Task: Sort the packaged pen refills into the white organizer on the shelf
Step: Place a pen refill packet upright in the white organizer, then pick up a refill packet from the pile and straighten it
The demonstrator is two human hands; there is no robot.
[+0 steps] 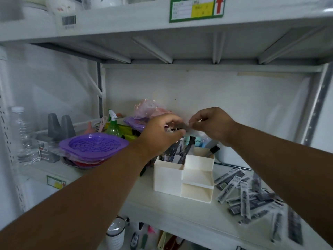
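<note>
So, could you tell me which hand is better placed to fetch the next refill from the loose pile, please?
Probably the right hand: the pile lies right of the organizer, under that arm. The left hand would have to cross over.

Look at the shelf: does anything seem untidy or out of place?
Yes. Packaged refills lie scattered, overlapping at odd angles, right of the white organizer, whose front compartments hold nothing visible.
</note>
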